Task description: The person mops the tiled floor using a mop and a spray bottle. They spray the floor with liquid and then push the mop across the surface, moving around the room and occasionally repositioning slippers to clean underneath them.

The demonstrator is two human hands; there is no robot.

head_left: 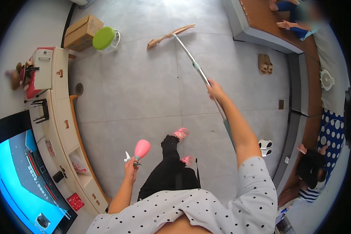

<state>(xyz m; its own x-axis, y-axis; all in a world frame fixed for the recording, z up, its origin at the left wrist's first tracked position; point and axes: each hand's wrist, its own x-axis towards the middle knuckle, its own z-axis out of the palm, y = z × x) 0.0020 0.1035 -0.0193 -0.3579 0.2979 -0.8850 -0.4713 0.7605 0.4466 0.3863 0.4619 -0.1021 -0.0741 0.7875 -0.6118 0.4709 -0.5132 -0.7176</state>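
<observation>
Pole (pixel 200 72) in right hand (pixel 216 91), near end hidden by arm (pixel 242 134).

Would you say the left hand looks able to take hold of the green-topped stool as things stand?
Probably not: the left hand already holds the pink spray bottle, and the green-topped stool looks well out of reach across the grey floor.

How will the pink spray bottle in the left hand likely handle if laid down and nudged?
The pink spray bottle may rock or roll, as its body is rounded, though the protruding white nozzle would probably stop a full turn. Its smooth surface could be slippery. It looks like light plastic, but the fill level doesn't show.
</observation>
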